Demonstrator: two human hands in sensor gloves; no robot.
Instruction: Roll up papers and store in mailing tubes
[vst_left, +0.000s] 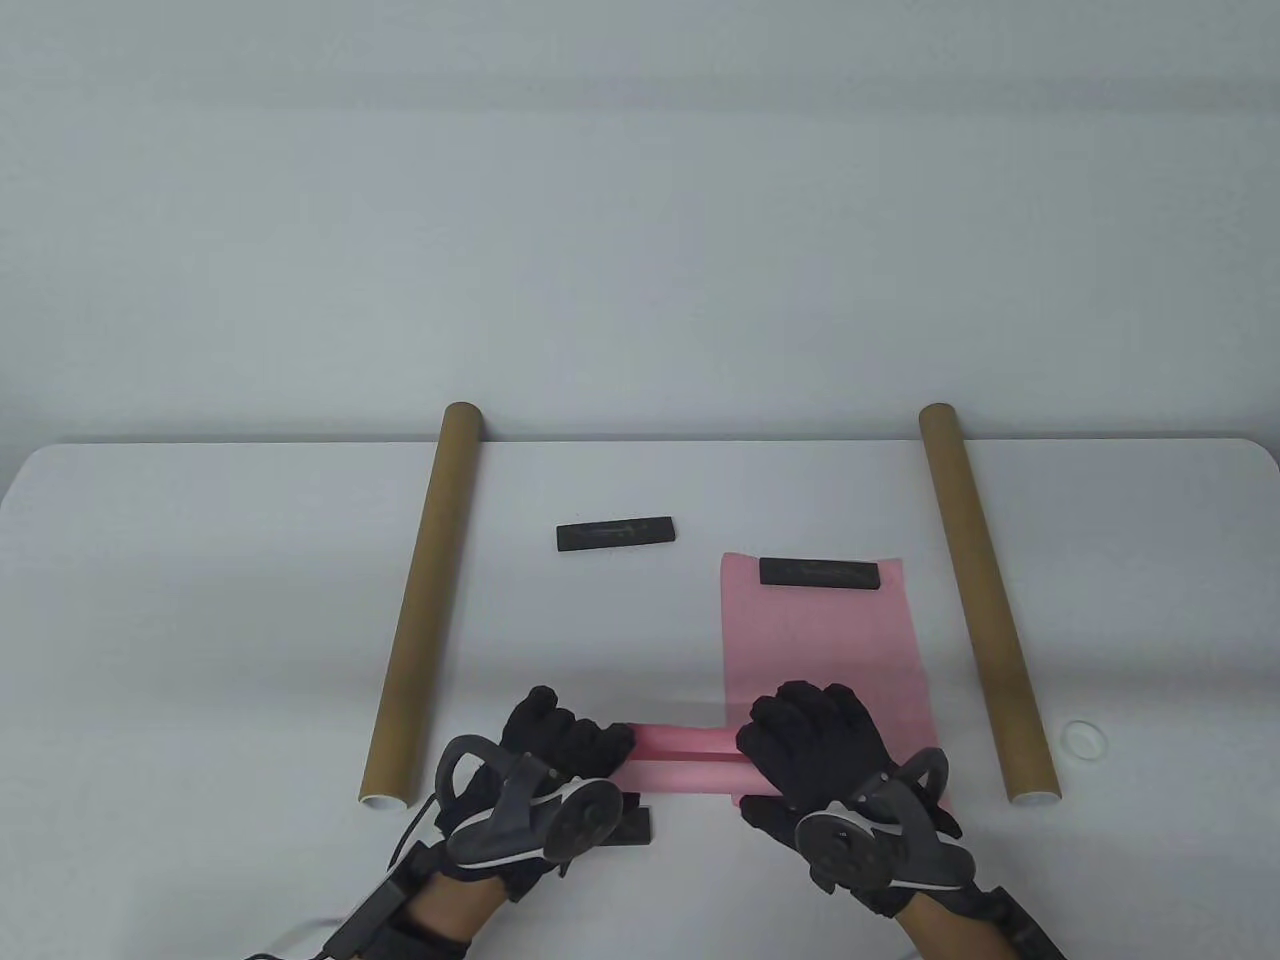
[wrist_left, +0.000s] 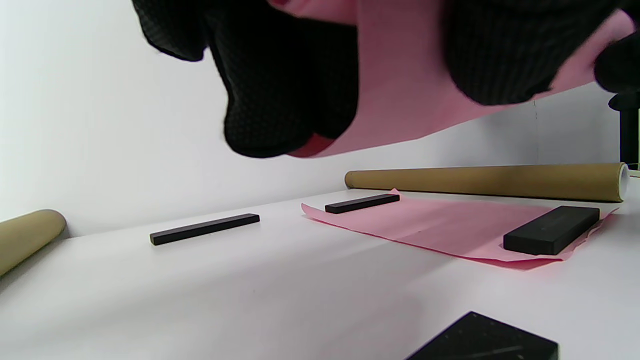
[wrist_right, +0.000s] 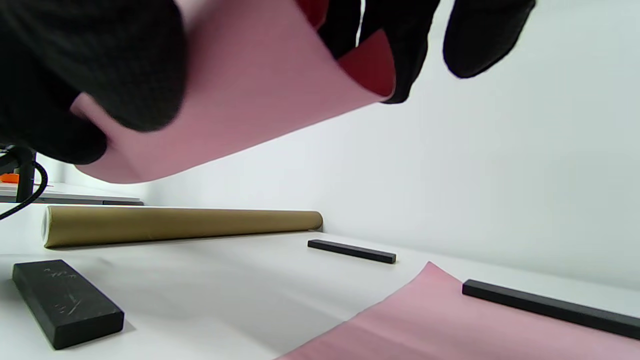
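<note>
A pink paper roll (vst_left: 685, 757) hangs just above the table's front edge between my hands. My left hand (vst_left: 570, 740) grips its left end and my right hand (vst_left: 800, 735) grips its right end. In the left wrist view my fingers (wrist_left: 280, 85) curl around the roll (wrist_left: 400, 75). In the right wrist view my fingers (wrist_right: 100, 65) wrap the roll (wrist_right: 260, 80), whose open end shows. A second pink sheet (vst_left: 820, 640) lies flat with a black weight (vst_left: 820, 573) on its far edge. Two brown mailing tubes lie at the left (vst_left: 425, 600) and at the right (vst_left: 985, 600).
A loose black weight (vst_left: 615, 533) lies mid-table. Another black weight (vst_left: 632, 828) lies beside my left wrist. The left wrist view shows a further weight (wrist_left: 550, 230) on the flat sheet's near edge. A small white cap (vst_left: 1083, 738) lies right of the right tube.
</note>
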